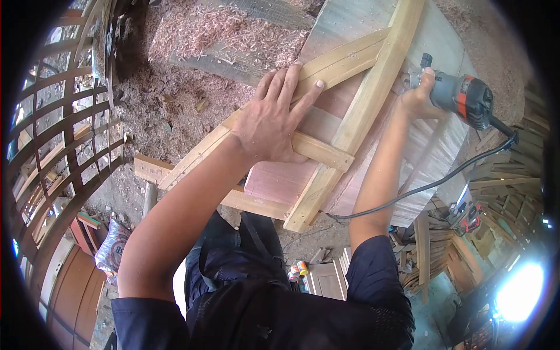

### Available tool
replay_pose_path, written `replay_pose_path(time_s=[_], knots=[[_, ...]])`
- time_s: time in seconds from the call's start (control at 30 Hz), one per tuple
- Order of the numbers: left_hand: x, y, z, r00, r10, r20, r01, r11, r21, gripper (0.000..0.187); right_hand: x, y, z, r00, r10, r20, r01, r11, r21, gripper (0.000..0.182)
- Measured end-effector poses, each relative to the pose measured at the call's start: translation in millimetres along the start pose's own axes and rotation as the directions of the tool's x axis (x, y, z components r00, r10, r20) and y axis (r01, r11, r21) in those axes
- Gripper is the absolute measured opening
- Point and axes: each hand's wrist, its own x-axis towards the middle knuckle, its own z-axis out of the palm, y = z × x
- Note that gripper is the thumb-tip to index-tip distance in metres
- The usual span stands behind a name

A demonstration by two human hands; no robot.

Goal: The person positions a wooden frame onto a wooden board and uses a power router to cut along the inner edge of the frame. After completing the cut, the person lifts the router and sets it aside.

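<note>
My left hand (271, 122) presses on a light-coloured wooden frame (373, 108), its fingers hooked over the outer edge of a curved rail (344, 58) and the thumb lying on top. A short crosspiece (324, 151) runs from under this hand to the long straight rail. My right hand (421, 99) is closed around a trim router (461, 96) with a grey body and a red band. The router lies over to one side, just right of the straight rail; its bit and base are mostly hidden. A black cord (431, 185) trails from its rear across my right forearm.
Wide planed boards (434, 140) lie under the frame. Pink wood shavings (227, 35) cover a beam at the top. A slatted lattice (64, 116) stands at left, near a plastic bag (114, 248). Wood offcuts (496, 204) are piled at right, with several small cans (300, 268) below.
</note>
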Motion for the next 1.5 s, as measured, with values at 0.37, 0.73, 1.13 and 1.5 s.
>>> replay_pose_path(time_s=[0.37, 0.73, 1.13, 1.5], knots=[[2.2, 0.4, -2.8, 0.999, -0.020, 0.038, 0.020, 1.000, -0.007, 0.134, 7.8, -3.3, 8.6, 1.000, -0.006, 0.015, 0.007, 0.998, -0.065, 0.046], [1.2, 0.2, 0.1, 0.999, -0.027, 0.022, 0.028, 1.000, -0.013, 0.139, 11.3, -2.0, 19.1, 1.000, -0.010, -0.020, 0.010, 1.000, -0.015, 0.050], [2.3, 0.3, -6.0, 0.995, -0.042, 0.090, 0.036, 0.997, 0.071, 0.124, 21.9, 8.9, 32.4, 0.999, -0.041, 0.000, 0.041, 0.999, 0.015, 0.043], [1.4, 1.9, -2.3, 0.996, -0.067, 0.066, 0.068, 0.998, -0.018, 0.137, 22.7, 6.8, 34.4, 0.997, -0.053, 0.063, 0.047, 0.995, 0.087, 0.045]])
